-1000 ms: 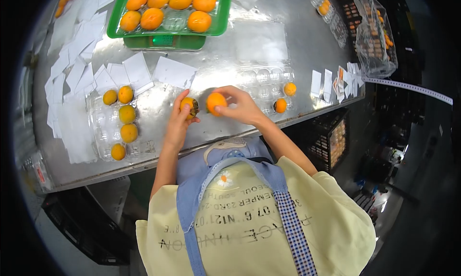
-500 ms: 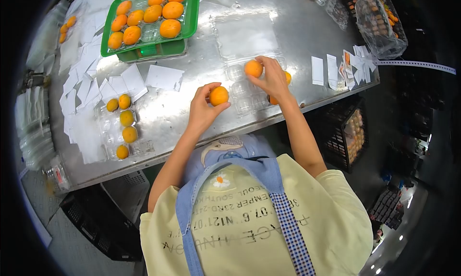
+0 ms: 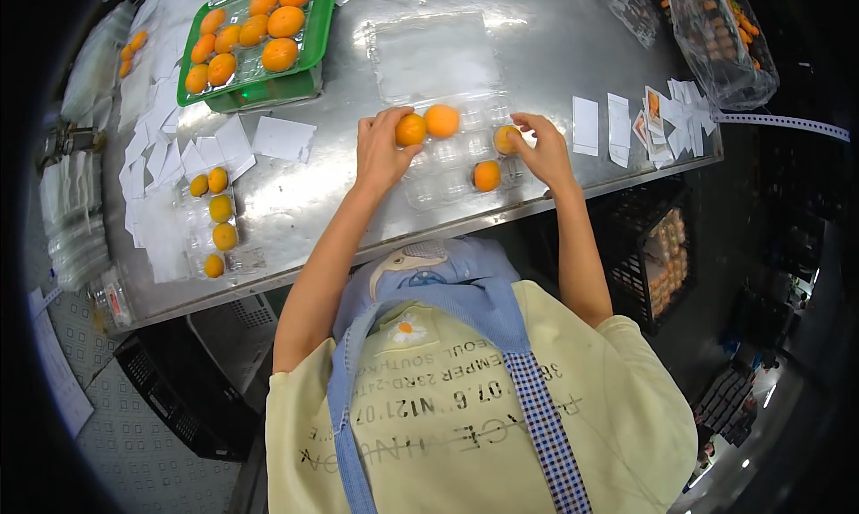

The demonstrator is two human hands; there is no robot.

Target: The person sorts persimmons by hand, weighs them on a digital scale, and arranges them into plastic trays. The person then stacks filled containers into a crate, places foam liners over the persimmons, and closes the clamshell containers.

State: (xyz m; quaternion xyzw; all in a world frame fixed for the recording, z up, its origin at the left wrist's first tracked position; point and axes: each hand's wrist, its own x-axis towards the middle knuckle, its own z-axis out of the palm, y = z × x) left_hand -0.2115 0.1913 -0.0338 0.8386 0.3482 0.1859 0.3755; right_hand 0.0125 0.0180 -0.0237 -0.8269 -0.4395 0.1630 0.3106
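A clear plastic tray (image 3: 434,187) with round hollows lies near the table's front edge. My left hand (image 3: 383,150) grips an orange persimmon (image 3: 411,130) at the tray's back left. Touching it on the right is another persimmon (image 3: 442,120) in the tray. My right hand (image 3: 542,151) has its fingers round a yellower persimmon (image 3: 506,140) at the tray's right side. One more persimmon (image 3: 487,176) sits in the tray's front right part. To the left, several yellowish persimmons (image 3: 220,209) rest in a second clear tray (image 3: 243,261).
A green tray (image 3: 323,31) of persimmons stands on a scale at the back left. White paper cards (image 3: 284,139) lie on the metal table (image 3: 344,93), with more cards (image 3: 585,126) at the right. Black crates (image 3: 638,265) stand below the table edge.
My left hand has carried its persimmon to the tray's back left. The right hand's earlier persimmon now sits in the tray, released, and that hand has moved right to another persimmon.
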